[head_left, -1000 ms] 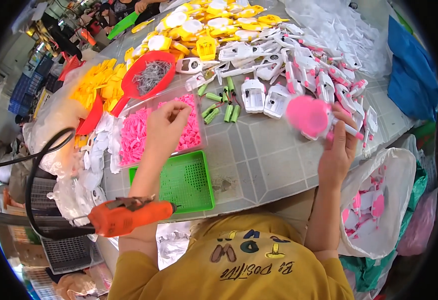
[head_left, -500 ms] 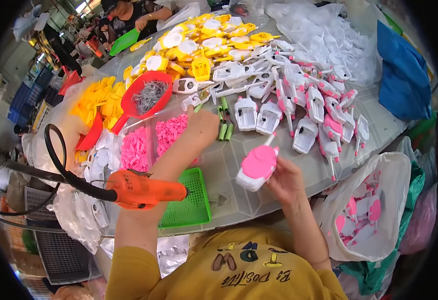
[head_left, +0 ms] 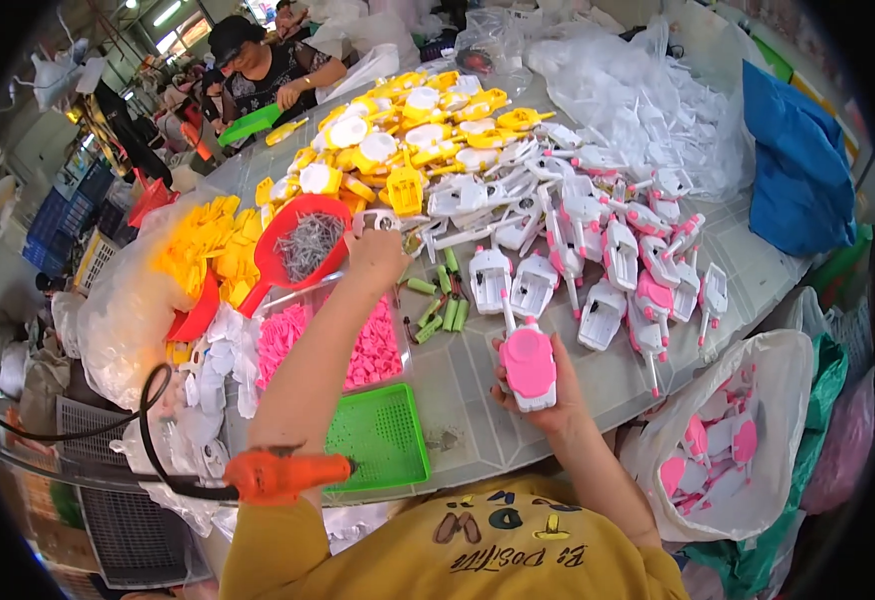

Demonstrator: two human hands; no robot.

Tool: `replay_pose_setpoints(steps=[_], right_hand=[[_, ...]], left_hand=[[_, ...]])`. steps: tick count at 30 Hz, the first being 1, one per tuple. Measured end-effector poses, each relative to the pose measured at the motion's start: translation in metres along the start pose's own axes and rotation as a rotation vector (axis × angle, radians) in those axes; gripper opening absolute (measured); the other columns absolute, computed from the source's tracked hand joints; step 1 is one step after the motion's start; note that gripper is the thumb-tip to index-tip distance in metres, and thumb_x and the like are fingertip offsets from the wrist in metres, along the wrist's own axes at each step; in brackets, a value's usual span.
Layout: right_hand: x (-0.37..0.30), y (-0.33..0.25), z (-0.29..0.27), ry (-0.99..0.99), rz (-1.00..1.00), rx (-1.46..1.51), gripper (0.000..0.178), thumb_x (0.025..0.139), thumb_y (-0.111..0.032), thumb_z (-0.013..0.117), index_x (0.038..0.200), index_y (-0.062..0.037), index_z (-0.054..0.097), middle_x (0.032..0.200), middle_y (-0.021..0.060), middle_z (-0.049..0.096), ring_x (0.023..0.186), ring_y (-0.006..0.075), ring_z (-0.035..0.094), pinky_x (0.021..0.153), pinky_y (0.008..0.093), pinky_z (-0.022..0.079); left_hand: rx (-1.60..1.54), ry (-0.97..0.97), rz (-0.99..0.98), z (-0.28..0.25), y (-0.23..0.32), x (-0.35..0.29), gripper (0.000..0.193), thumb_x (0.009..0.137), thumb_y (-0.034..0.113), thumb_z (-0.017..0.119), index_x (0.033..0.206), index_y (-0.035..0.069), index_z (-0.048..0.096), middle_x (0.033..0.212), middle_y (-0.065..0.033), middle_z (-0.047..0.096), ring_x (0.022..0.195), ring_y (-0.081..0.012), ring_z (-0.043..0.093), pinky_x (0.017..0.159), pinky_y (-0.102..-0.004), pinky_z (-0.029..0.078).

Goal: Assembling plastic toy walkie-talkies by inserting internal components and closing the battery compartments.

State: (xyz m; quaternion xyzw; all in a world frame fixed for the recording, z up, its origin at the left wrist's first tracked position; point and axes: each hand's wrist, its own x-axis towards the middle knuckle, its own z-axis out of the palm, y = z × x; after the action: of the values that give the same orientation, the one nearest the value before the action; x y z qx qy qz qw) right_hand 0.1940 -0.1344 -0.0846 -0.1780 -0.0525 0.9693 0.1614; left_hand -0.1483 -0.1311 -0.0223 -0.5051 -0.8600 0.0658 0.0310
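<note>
My right hand (head_left: 555, 395) grips a pink-and-white plastic toy (head_left: 530, 366) near the table's front edge, its pink face up and thin white stem pointing away from me. My left hand (head_left: 378, 262) reaches across the table with fingers bent down at the near end of a white plastic part (head_left: 377, 220) with a hole. Its fingertips are mostly hidden, so whatever they may pinch does not show. Green cylinders, perhaps batteries (head_left: 446, 312), lie to its right. On its left is a red scoop (head_left: 266, 272) of small clear pieces.
An orange power screwdriver (head_left: 283, 476) hangs by my left forearm. Nearby are a green basket (head_left: 420, 440) and small pink parts (head_left: 363, 340). Yellow housings (head_left: 403, 188) and white-and-pink housings (head_left: 623, 255) are heaped beyond. A white sack (head_left: 648, 470) stands right; a co-worker (head_left: 258, 80) works across the table.
My left hand has moved toward the holed white part and now covers a smaller white piece. My right hand has turned the toy more upright in view. The hanging screwdriver has swung and the view has shifted.
</note>
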Motion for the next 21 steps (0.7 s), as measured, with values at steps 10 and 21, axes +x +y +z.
replay_pose_setpoints(steps=[10, 21], right_hand=[[0.008, -0.001, -0.001, 0.033, 0.072, 0.007, 0.081, 0.1, -0.066, 0.041, 0.141, 0.0027, 0.053, 0.108, 0.0086, 0.066, 0.094, 0.0226, 0.063, 0.088, 0.0443, 0.051], [0.014, -0.002, -0.014, 0.051, 0.094, 0.068, 0.072, 0.102, -0.062, 0.042, 0.144, -0.0036, 0.052, 0.129, 0.0093, 0.065, 0.099, 0.0241, 0.067, 0.091, 0.0481, 0.052]], left_hand=[[-0.362, -0.161, 0.071, -0.014, -0.03, 0.036, 0.045, 0.074, 0.034, 0.079, 0.104, 0.006, 0.06, 0.102, -0.0167, 0.069, 0.098, -0.0329, 0.067, 0.087, -0.0421, 0.052], [-0.27, -0.191, 0.182, -0.021, -0.031, 0.042, 0.055, 0.074, 0.034, 0.082, 0.117, 0.006, 0.064, 0.112, -0.0176, 0.068, 0.107, -0.0329, 0.066, 0.092, -0.0425, 0.052]])
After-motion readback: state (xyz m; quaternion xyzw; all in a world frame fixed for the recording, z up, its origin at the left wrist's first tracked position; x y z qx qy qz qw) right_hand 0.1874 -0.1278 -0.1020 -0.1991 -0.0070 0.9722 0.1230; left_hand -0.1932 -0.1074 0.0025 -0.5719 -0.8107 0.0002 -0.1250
